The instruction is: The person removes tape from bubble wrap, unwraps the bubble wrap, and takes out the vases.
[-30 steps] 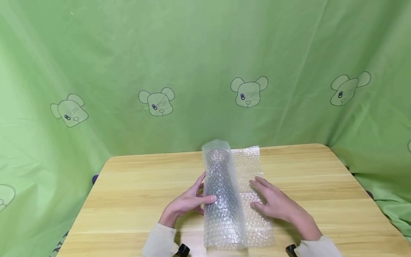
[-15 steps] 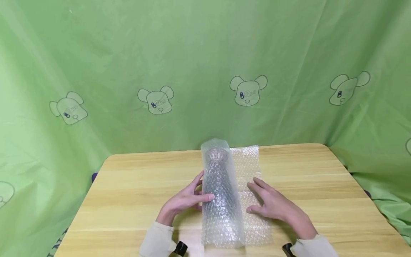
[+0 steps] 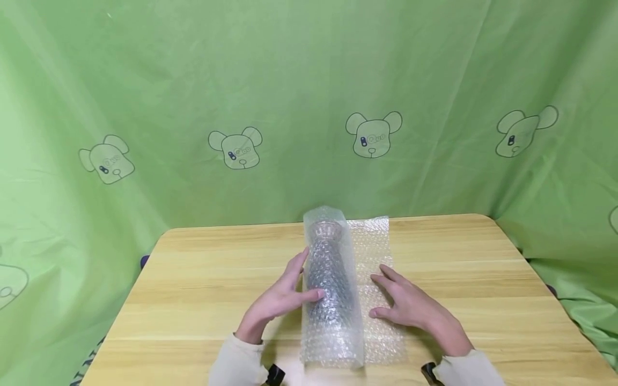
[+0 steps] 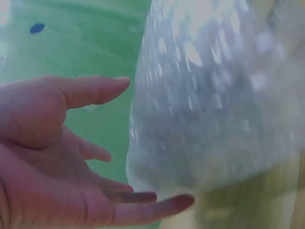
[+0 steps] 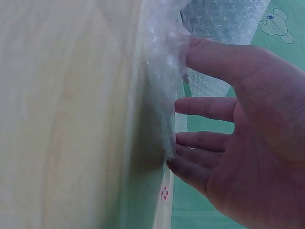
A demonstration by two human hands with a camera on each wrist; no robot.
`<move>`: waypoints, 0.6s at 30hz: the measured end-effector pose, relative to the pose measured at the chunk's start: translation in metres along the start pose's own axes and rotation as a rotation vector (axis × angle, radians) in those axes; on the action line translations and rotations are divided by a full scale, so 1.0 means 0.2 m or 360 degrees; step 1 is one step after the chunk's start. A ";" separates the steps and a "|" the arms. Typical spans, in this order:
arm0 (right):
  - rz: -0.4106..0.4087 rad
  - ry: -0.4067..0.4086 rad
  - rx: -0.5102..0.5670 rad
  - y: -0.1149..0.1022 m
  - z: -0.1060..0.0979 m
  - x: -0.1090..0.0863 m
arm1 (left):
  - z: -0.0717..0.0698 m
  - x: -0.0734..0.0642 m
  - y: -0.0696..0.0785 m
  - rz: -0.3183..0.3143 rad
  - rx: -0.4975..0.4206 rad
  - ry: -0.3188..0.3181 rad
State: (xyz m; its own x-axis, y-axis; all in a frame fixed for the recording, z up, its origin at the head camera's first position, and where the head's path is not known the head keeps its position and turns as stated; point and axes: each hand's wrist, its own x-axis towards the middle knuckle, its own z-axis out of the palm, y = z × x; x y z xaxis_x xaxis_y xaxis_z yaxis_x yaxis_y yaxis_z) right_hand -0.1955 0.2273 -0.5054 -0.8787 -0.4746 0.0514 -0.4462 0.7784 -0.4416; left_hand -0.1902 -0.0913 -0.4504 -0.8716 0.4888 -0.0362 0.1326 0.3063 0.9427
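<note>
A tapered, grey-looking vessel (image 3: 330,279) with a flared, ribbed top lies lengthwise at the middle of the table, its narrow end away from the person. Clear, shiny bubble wrap (image 3: 338,343) surrounds it as a loose tube reaching past both ends; a flat, translucent flap of the same sheet (image 3: 369,241) spreads over the wood on the right.

The left hand (image 3: 277,300) is spread wide at the tube's left side, its thumb extended over the wrap in the head view; whether the thumb presses on it cannot be told. The right hand (image 3: 412,305) is over the flap, thumb and fingers apart and only slightly bent, fingertips at the wrap's edge in the right wrist view.

Cream sleeves (image 3: 236,362) cover both forearms, with small black devices (image 3: 275,374) at the wrists. Beneath is a pale, wood-grained table (image 3: 217,273) with rounded far corners. Behind hangs a green fabric backdrop (image 3: 299,69) printed with outlined bear heads (image 3: 379,145).
</note>
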 end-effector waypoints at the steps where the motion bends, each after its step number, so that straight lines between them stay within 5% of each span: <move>1: 0.0003 0.0000 0.0004 0.00 0.00 0.00 | 0.01 0.00 0.02 0.0015 0.0051 0.0012; 9: -0.0002 0.0002 0.0005 0.01 0.01 0.00 | 0.11 -0.03 0.12 0.0027 0.0414 0.0120; 18: 0.0006 -0.0005 0.0012 0.00 0.00 -0.01 | 0.17 -0.04 0.16 0.0044 0.0685 0.0098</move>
State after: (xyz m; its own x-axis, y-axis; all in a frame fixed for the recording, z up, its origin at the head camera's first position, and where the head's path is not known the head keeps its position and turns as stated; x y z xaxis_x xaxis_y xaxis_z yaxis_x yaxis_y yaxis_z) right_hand -0.1941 0.2274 -0.5053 -0.8799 -0.4729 0.0467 -0.4415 0.7772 -0.4484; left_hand -0.1623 -0.0573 -0.4322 -0.8898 0.4560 0.0190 0.3294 0.6127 0.7184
